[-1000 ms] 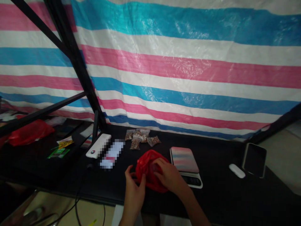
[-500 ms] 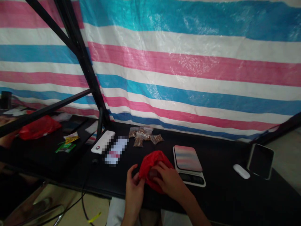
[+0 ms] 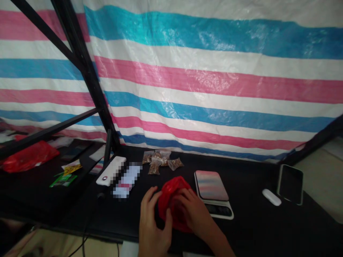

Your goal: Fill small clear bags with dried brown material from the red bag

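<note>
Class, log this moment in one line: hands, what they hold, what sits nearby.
left hand: grips red plastic bag | right hand: grips bag | kitchen scale: right of bag, on black table

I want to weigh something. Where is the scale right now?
In the head view the scale sits on the black table, low and just right of centre, immediately right of the central red bag; the phone stands farther right.

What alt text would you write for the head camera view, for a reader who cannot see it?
The left hand and right hand grip a crumpled red plastic bag on a black table. A small scale sits right of it, clear packets of brown bits lie behind, and a pink, blue and white striped tarp hangs at the back.
</note>
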A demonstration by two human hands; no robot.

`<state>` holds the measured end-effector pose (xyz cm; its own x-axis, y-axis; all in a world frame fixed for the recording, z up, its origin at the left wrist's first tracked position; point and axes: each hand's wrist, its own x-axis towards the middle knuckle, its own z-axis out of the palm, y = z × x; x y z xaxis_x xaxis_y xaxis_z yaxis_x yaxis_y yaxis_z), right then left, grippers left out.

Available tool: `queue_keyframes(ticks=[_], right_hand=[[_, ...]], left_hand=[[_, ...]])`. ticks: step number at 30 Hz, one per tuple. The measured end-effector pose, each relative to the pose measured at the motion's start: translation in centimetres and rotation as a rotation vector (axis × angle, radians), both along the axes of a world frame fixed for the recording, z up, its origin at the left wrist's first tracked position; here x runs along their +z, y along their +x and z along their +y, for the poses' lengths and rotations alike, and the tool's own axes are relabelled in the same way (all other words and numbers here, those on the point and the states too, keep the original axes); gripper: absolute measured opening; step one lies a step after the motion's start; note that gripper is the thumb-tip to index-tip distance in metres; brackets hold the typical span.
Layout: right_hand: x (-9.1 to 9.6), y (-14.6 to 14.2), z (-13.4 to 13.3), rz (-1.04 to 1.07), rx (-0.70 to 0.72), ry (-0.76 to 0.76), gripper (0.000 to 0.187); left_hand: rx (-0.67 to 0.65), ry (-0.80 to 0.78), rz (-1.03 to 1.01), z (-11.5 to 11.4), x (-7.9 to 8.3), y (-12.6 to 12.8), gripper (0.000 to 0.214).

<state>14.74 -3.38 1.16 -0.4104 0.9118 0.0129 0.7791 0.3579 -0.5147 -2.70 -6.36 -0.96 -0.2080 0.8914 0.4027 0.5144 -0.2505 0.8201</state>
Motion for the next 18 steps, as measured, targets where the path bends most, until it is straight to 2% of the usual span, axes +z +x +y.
queue_keyframes(ticks=[2,6,9,12,15,18], right_hand=[[0.5,0.2,0.3,-0.047,0.018,0.034,0.048],[1.7,0.7,0.8,-0.198,0.050,0.013,0.059],[2.3,1.3,1.0,-0.368,0.040,-0.033,0.061],[2.3,2.0,1.2,-0.432,-0.030,0.010,0.060],[2.0,2.4,1.1,-0.350,-0.096,0.110,0.059],[1.6,1.9,0.7,-0.216,-0.147,0.172,0.057]], left_hand=[[-0.192,0.016,0.281,1.6,1.0,0.1,0.049],[-0.375,-0.224,0.650,5.1,2.8,0.0,0.058],[-0.328,-0.314,0.823,5.7,3.3,-0.7,0.050],[-0.217,-0.357,0.906,4.5,3.0,-1.4,0.047],[-0.119,-0.390,0.953,2.7,2.6,-1.5,0.051],[-0.017,-0.358,0.957,1.5,2.5,-0.7,0.043]])
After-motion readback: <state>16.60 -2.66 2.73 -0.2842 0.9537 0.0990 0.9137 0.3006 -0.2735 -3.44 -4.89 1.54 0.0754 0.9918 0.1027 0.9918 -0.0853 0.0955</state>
